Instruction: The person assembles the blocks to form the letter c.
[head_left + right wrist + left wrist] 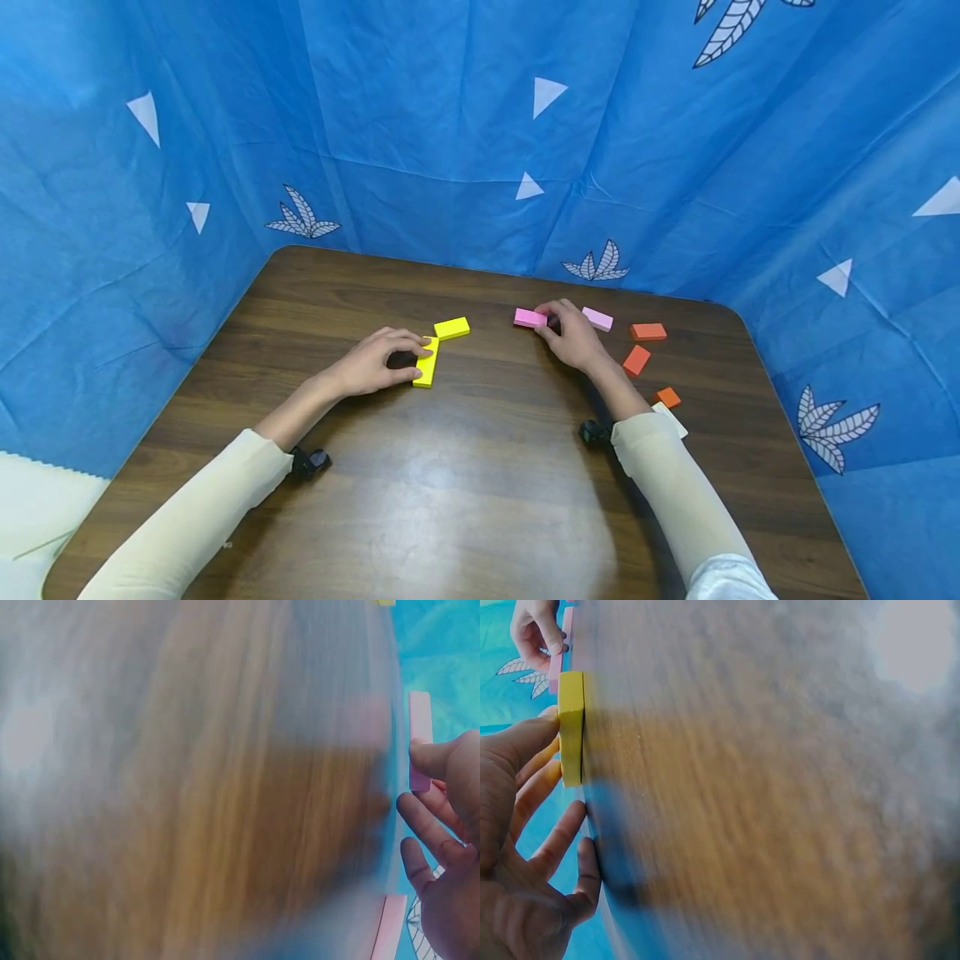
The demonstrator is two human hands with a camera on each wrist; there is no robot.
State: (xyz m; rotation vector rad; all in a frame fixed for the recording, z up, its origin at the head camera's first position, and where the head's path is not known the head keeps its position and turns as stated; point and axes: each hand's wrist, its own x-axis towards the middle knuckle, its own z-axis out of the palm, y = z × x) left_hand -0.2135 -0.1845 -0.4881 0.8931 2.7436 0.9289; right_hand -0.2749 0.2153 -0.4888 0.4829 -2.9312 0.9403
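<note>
My left hand (367, 365) pinches a yellow rectangular block (426, 367) between thumb and fingers, its last fingers spread beside the block in the left wrist view. Just beyond that block lies a second yellow block (452, 328), close to its far end. Toward the back of the table, my right hand (576, 340) holds a pink block (528, 317) by its right end. In the right wrist view the thumb presses on this pink block (420, 716) and a strip of background shows between it and the tabletop. A paler pink block (598, 319) lies right of the hand.
On the right of the brown wooden table (480, 450) lie three orange blocks, the farthest one (648, 332) near the back edge. A white block (673, 419) is partly covered by the right forearm. Blue patterned cloth (450, 125) hangs behind and at both sides.
</note>
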